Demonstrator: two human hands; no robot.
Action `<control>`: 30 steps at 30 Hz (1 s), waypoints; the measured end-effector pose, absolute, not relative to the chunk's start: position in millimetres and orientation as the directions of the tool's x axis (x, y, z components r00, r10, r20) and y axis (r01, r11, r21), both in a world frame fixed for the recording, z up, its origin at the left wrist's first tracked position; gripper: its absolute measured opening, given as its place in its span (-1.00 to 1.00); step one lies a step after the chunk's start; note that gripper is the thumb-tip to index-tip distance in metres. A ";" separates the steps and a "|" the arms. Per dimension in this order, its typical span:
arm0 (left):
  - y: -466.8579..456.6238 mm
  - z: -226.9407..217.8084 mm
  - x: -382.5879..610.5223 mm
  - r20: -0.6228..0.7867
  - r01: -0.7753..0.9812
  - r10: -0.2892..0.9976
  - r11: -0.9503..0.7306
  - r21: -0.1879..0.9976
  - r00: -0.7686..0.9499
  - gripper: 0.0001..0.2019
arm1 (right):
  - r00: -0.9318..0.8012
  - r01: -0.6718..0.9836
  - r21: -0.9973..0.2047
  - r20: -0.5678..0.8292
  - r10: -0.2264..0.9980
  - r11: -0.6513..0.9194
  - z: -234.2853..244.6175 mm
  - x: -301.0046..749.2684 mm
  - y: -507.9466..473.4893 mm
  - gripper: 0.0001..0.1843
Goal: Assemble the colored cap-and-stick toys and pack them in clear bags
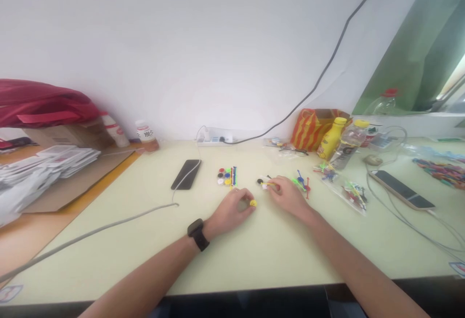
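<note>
My left hand (pixel 232 210), with a black watch on its wrist, pinches a small yellow round piece (pixel 253 203) just above or at the table. To its right, my right hand (pixel 288 194) has thumb and forefinger closed on a thin yellow plastic arrow (pixel 267 183). A white disc (pixel 265 187) and a black disc (pixel 259 181) lie by those fingertips. Beyond my left hand, coloured discs (pixel 227 175) sit in two columns beside a row of thin coloured arrows (pixel 234 176). Right of my right hand lie blue-and-green and red arrow pieces (pixel 307 188).
A phone (pixel 186 174) with a grey cable is at left, another phone (pixel 401 189) at right. Plastic bags of parts (pixel 354 194), bottles (pixel 332 138) and a striped bag (pixel 308 128) stand at the right. Cardboard and white packets (pixel 60 163) are stacked far left.
</note>
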State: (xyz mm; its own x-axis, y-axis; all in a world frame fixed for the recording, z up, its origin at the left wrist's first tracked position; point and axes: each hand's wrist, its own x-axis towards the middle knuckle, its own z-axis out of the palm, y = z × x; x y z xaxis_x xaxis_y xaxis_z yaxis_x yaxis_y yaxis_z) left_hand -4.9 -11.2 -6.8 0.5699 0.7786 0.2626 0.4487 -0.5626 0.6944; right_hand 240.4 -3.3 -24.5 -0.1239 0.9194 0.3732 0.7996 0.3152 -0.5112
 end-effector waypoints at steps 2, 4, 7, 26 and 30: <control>-11.3 -6.1 -4.9 0.266 0.440 0.775 -0.564 0.699 0.573 -0.88 | -0.163 0.781 -0.527 0.346 0.924 0.335 -25.0 239.0 -4.5 -0.75; -11.2 -5.8 -4.8 0.270 0.428 0.774 -0.563 0.707 0.573 -0.88 | -0.184 0.780 -0.523 0.333 0.925 0.344 -26.3 237.8 -5.6 -0.66; -10.6 -5.9 -4.4 0.273 0.376 0.773 -0.543 0.751 0.572 -0.84 | -0.177 0.767 -0.541 0.339 0.924 0.345 -27.8 236.7 -6.5 -0.59; -7.0 4.0 -4.5 0.215 0.048 0.790 -0.294 0.955 0.574 -0.69 | -0.278 0.202 -0.905 0.314 0.908 0.375 -6.5 203.1 -37.3 -0.75; -8.0 4.1 -3.9 0.268 0.075 0.779 -0.373 0.925 0.567 -0.73 | -0.273 0.264 -0.873 0.341 0.899 0.411 -4.1 201.7 -40.1 -0.83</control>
